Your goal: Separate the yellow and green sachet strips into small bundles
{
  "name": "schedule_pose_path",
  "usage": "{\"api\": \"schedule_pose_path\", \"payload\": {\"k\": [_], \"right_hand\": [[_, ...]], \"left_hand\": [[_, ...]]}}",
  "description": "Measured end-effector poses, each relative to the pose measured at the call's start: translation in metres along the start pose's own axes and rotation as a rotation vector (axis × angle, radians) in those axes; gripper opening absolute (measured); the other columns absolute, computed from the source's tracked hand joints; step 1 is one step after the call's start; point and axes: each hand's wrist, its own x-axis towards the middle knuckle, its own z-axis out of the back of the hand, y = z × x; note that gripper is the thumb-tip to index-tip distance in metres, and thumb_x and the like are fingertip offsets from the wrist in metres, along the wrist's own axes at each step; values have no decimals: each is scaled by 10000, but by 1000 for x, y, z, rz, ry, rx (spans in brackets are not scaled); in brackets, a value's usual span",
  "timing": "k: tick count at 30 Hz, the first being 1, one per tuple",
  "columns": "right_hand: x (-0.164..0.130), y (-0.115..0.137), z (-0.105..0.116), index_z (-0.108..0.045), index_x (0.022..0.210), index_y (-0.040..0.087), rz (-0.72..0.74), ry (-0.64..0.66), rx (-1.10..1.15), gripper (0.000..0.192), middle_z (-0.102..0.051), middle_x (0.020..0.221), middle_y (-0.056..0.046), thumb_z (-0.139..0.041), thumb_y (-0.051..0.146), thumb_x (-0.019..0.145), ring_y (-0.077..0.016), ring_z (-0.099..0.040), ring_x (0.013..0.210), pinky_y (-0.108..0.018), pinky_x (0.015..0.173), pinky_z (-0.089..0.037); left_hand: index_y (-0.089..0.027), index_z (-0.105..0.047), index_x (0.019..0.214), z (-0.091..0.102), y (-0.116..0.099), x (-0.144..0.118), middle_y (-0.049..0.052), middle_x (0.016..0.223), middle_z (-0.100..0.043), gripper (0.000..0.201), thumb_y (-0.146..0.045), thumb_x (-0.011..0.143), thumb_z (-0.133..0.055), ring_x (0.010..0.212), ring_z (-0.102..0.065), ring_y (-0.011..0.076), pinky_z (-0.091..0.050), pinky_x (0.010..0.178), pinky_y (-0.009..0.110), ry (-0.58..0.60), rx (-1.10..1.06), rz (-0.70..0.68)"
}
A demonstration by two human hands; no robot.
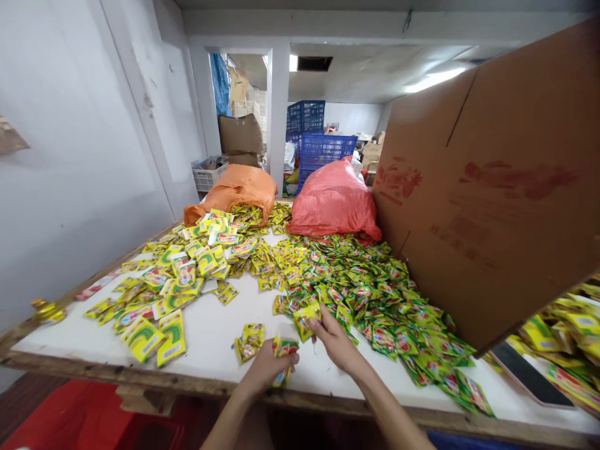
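Observation:
Near the front edge of the white table (210, 337), my left hand (267, 370) is closed around a small stack of yellow-green sachets (284, 347). Just beyond it, my right hand (334, 337) pinches another yellow-green sachet (305, 319) between its fingertips at the edge of a big heap of like sachets (370, 294). A small loose cluster of sachets (250, 340) lies on the table just left of my left hand. Larger yellow packets (162, 300) spread over the left half of the table.
A tilted cardboard box (492, 194) rises at the right, with more sachets (567, 337) beneath it. An orange sack (237, 190) and a red sack (332, 203) lie at the table's far end. Blue crates (323, 147) stand behind. A white wall (70, 156) runs along the left.

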Motion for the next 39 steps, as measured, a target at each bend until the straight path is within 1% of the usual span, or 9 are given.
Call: {"api": "schedule_pose_path", "payload": {"k": [4, 6, 10, 16, 19, 21, 25, 29, 39], "right_hand": [[8, -1, -19, -462, 1115, 183, 143, -117, -169, 295, -541, 1029, -85, -386, 301, 855, -208, -491, 993, -341, 867, -394], [6, -1, -20, -473, 1081, 186, 211, -86, -262, 254, -525, 1055, -93, -393, 235, 845, -216, -466, 1031, -350, 893, -377], [-1, 5, -11, -482, 1038, 192, 237, 0, -385, 237, -505, 1050, -90, -407, 154, 816, -223, -450, 1039, -347, 882, -382], [-4, 30, -17, -509, 927, 206, 241, 55, -455, 241, -474, 985, -66, -424, 65, 752, -208, -478, 959, -335, 837, -407], [-4, 36, -22, -449, 1095, 215, 250, 36, -387, 375, -460, 1072, -75, -423, 58, 756, -205, -464, 1024, -339, 878, -393], [-2, 33, -20, -412, 1140, 208, 252, -25, -327, 373, -474, 1075, -77, -418, 86, 787, -198, -473, 1018, -331, 874, -396], [-2, 21, -9, -521, 917, 202, 251, -119, -381, 164, -524, 929, -54, -445, 116, 800, -198, -499, 900, -327, 795, -411], [-8, 16, 0, -554, 814, 203, 285, -121, -516, 86, -538, 863, -39, -521, 134, 774, -211, -486, 865, -336, 763, -384], [-6, 28, 10, -568, 763, 205, 335, -5, -712, 179, -556, 772, -9, -461, 73, 819, -179, -483, 791, -312, 732, -327]], "left_hand": [[-147, -605, 710, -4, -2, -1, -10, 570, -596, 223, -303, 576, -692, 508, -555, 147, -437, 543, 264, 57, -22, -34], [-144, -605, 731, -4, -2, -1, -8, 586, -600, 237, -301, 576, -693, 513, -550, 142, -441, 551, 263, 62, -43, -40], [-146, -596, 688, -4, 1, 0, -17, 572, -595, 199, -281, 572, -684, 505, -540, 139, -435, 539, 255, 47, -29, -38], [-151, -629, 728, -5, -5, -1, -7, 610, -631, 168, -262, 605, -653, 585, -570, 168, -439, 600, 262, 52, 33, -86], [-144, -636, 748, -6, -9, -2, 0, 597, -632, 172, -279, 642, -638, 596, -574, 176, -442, 628, 276, 58, 10, -125], [-147, -620, 831, -8, -9, -1, 8, 648, -642, 222, -277, 652, -643, 625, -580, 175, -446, 648, 284, 56, -64, -139], [-159, -560, 957, -14, -5, 3, 31, 819, -641, 369, -269, 630, -691, 734, -573, 171, -441, 699, 283, 86, -166, -181], [-129, -564, 946, -16, 2, 7, 25, 818, -616, 357, -277, 645, -687, 728, -537, 159, -416, 668, 259, 122, -114, -213], [-110, -570, 940, -23, 6, 13, 28, 835, -617, 369, -216, 615, -710, 764, -534, 174, -410, 687, 264, 205, -74, -195]]}}
